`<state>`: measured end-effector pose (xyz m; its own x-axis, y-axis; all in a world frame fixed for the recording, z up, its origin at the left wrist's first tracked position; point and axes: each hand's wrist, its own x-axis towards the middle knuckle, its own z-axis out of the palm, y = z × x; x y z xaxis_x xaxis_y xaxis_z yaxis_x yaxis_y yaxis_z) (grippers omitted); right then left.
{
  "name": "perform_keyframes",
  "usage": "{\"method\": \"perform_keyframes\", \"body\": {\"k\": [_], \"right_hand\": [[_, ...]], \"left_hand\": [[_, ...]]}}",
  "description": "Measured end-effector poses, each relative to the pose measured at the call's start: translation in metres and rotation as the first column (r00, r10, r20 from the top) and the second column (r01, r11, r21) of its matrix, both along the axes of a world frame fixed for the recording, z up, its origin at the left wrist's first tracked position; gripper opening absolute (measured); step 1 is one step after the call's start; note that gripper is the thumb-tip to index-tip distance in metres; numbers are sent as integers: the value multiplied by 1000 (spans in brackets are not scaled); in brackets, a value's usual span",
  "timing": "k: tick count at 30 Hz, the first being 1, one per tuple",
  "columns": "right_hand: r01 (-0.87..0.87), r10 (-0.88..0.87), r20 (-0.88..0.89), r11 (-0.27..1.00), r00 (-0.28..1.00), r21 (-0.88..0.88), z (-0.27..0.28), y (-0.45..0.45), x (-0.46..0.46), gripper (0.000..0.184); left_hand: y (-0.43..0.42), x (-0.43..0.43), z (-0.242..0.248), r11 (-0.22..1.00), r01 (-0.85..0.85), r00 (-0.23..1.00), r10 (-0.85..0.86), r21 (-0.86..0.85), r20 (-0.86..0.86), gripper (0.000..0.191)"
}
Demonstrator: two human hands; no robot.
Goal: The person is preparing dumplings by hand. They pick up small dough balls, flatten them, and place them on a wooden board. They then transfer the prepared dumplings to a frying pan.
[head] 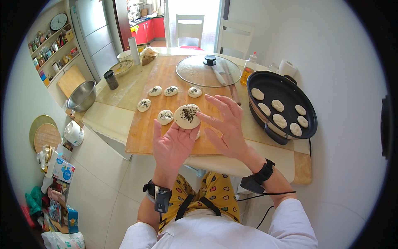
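A flattened round of dough (187, 116) topped with dark seeds rests on the raised fingers of my left hand (174, 144), which is palm up. My right hand (227, 124) is beside it with fingers spread, the index fingertip at the round's right edge. Below, on the wooden board (140, 137), lie several smaller seeded dough pieces, among them one dough piece (165, 117) just left of the round. Another dough piece is partly hidden behind my left fingers. At the right, a black electric pan (289, 90) holds several flat dough rounds (279, 120).
A glass lid (192, 70) with a black knob lies at the board's back, near a rolling pin (234, 93). An oil bottle (248, 69) stands by the pan. Left are a seed jar (111, 80), a bowl (121, 68) and a steel basin (82, 96) near the table edge.
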<state>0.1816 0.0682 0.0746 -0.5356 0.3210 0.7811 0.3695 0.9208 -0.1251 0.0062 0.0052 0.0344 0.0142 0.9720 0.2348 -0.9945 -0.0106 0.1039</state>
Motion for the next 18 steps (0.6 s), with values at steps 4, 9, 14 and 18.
{"method": "perform_keyframes", "body": {"k": [4, 9, 14, 18], "right_hand": [[21, -25, 77, 998, 997, 63, 1, -2, -1, 36], [50, -60, -75, 991, 995, -128, 7, -1, 3, 36], [-68, -42, -157, 771, 987, -634, 16, 10, 25, 28], [-242, -22, -289, 486, 957, -840, 25, 11, 51, 21]], "left_hand": [[1, 0, -2, 1000, 21, 1000, -21, 12, 13, 81], [4, 6, -2, 999, 35, 996, -34, 17, -85, 81], [8, 25, 6, 981, 187, 961, -172, 49, -217, 80], [12, 46, 14, 950, 310, 929, -292, 46, -228, 80]]}}
